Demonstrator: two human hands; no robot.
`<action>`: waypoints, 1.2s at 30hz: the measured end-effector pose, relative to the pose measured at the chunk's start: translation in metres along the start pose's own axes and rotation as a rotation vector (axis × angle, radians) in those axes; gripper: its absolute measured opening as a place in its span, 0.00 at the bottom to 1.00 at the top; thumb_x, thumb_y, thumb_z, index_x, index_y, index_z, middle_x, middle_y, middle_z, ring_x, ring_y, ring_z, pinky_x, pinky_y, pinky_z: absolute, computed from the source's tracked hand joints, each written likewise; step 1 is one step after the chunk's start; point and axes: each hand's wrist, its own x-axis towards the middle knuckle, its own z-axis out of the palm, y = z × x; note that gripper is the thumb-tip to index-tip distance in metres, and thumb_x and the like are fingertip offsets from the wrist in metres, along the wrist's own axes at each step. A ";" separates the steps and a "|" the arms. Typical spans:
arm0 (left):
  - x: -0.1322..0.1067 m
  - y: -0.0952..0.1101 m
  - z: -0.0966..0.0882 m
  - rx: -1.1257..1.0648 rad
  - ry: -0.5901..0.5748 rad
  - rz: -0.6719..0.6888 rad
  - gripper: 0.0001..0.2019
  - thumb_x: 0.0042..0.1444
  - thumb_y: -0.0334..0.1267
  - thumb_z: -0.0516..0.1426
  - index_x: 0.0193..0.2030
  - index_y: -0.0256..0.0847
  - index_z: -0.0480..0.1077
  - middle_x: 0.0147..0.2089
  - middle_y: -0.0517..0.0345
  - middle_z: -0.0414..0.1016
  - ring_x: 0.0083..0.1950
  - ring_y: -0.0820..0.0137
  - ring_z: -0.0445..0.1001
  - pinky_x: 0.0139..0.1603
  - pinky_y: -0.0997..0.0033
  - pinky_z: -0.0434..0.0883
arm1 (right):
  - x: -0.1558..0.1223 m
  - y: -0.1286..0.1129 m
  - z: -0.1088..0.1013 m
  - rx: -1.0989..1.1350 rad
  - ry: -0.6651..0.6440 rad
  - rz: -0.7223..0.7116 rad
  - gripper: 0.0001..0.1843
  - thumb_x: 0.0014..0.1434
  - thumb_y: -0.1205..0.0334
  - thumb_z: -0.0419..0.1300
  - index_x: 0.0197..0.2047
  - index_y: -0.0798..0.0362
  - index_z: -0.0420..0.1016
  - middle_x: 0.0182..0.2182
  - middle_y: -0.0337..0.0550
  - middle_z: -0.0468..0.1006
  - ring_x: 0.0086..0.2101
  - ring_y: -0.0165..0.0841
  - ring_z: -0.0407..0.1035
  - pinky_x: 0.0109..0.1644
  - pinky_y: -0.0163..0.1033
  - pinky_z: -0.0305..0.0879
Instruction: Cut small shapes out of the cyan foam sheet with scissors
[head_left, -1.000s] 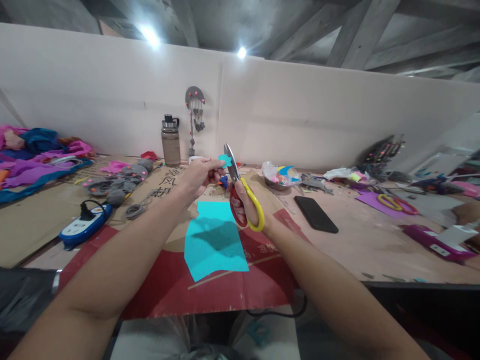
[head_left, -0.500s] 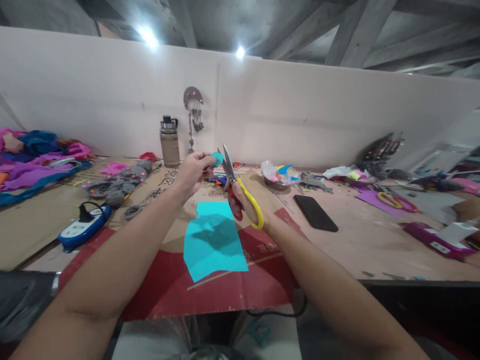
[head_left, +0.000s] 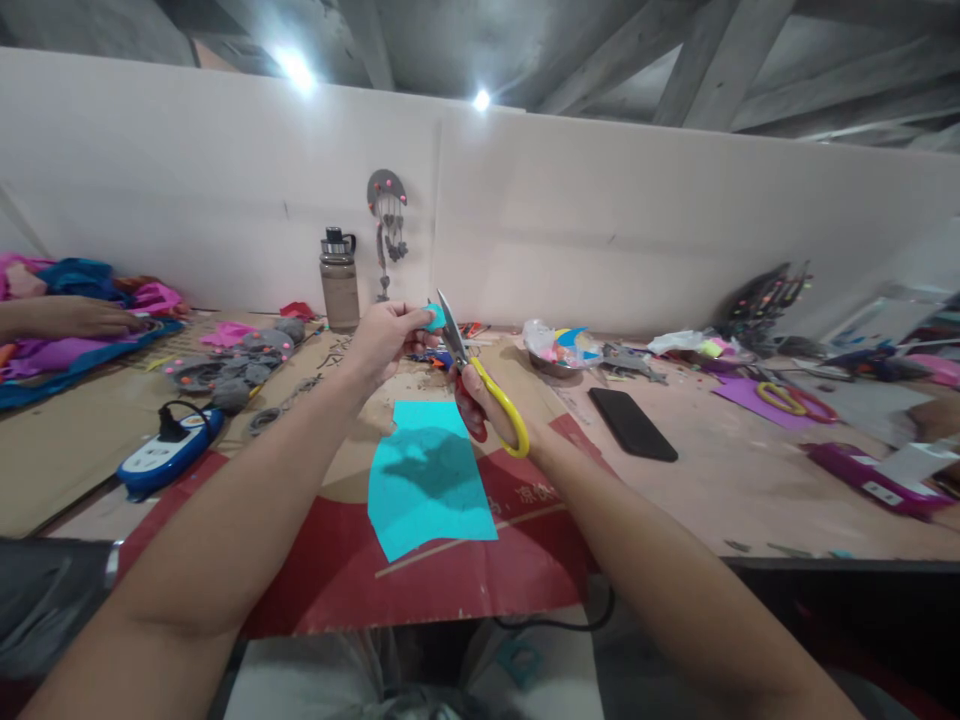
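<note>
In the head view, the left hand [head_left: 384, 342] is pinching a small turquoise piece [head_left: 436, 318] above the table, and the right hand [head_left: 491, 408] is gripping scissors [head_left: 456, 342] by their handles, the slightly parted blades pointing up at the piece. Below, a larger turquoise sheet [head_left: 431, 490] is lying on red-and-brown cardboard [head_left: 420, 595].

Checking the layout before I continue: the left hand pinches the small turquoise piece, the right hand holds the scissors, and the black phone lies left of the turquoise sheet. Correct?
Not quite: the head view shows the black phone right of the turquoise sheet. The left hand does pinch the small turquoise piece, and the right hand holds the scissors.
</note>
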 end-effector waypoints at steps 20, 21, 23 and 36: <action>0.004 -0.001 -0.003 0.030 -0.010 0.008 0.10 0.51 0.28 0.64 0.23 0.35 0.69 0.18 0.57 0.73 0.18 0.77 0.71 0.21 0.79 0.63 | 0.003 0.008 -0.003 0.102 -0.009 0.066 0.33 0.58 0.27 0.59 0.43 0.49 0.65 0.22 0.28 0.61 0.16 0.22 0.53 0.14 0.29 0.54; 0.004 -0.001 -0.003 0.029 -0.010 0.009 0.10 0.51 0.28 0.64 0.22 0.35 0.69 0.18 0.57 0.73 0.18 0.77 0.71 0.21 0.79 0.63 | 0.003 0.008 -0.002 0.103 0.000 0.066 0.32 0.58 0.27 0.60 0.43 0.49 0.65 0.22 0.28 0.61 0.16 0.22 0.53 0.14 0.29 0.53; 0.003 -0.001 -0.003 0.029 -0.008 0.009 0.10 0.51 0.29 0.64 0.23 0.35 0.69 0.18 0.57 0.73 0.18 0.77 0.71 0.21 0.79 0.62 | 0.002 0.007 -0.001 0.104 0.020 0.068 0.32 0.57 0.28 0.61 0.43 0.49 0.65 0.22 0.28 0.60 0.16 0.22 0.52 0.14 0.28 0.52; 0.004 -0.004 -0.003 0.012 -0.043 0.023 0.07 0.49 0.30 0.65 0.26 0.35 0.71 0.22 0.57 0.75 0.21 0.76 0.73 0.22 0.79 0.64 | 0.001 0.005 0.002 0.107 0.047 0.064 0.36 0.54 0.23 0.59 0.42 0.49 0.64 0.22 0.27 0.59 0.15 0.21 0.51 0.13 0.27 0.50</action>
